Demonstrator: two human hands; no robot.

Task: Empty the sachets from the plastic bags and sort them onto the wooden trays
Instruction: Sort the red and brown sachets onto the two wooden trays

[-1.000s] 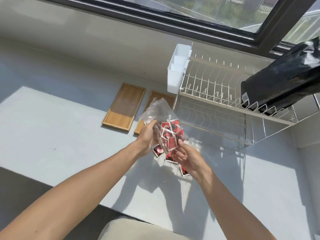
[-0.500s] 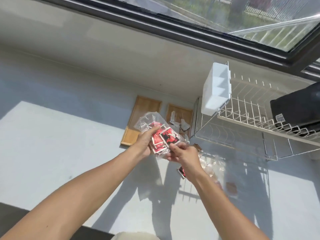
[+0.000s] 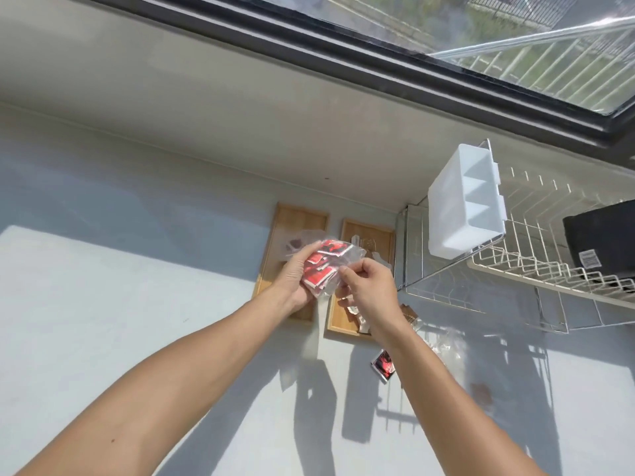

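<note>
My left hand (image 3: 293, 276) grips a clear plastic bag (image 3: 345, 255) stuffed with several red sachets (image 3: 319, 269), held above the two wooden trays. My right hand (image 3: 367, 283) pinches the bag's lower right edge. The left tray (image 3: 299, 218) looks bare; my left hand covers its near half. The right tray (image 3: 371, 235) holds a few pale sachets, partly hidden by my right hand. One red sachet (image 3: 383, 364) lies loose on the counter beside my right forearm.
A wire dish rack (image 3: 515, 266) with a white cutlery holder (image 3: 464, 204) and a black bag (image 3: 601, 242) stands at the right. Crumpled clear bags (image 3: 443, 341) and brown sachets (image 3: 409, 314) lie in front of it. The wall and window run behind.
Both hands have carried the bag of red sachets away from me, from over the counter to above the trays. The view has tilted upward.
</note>
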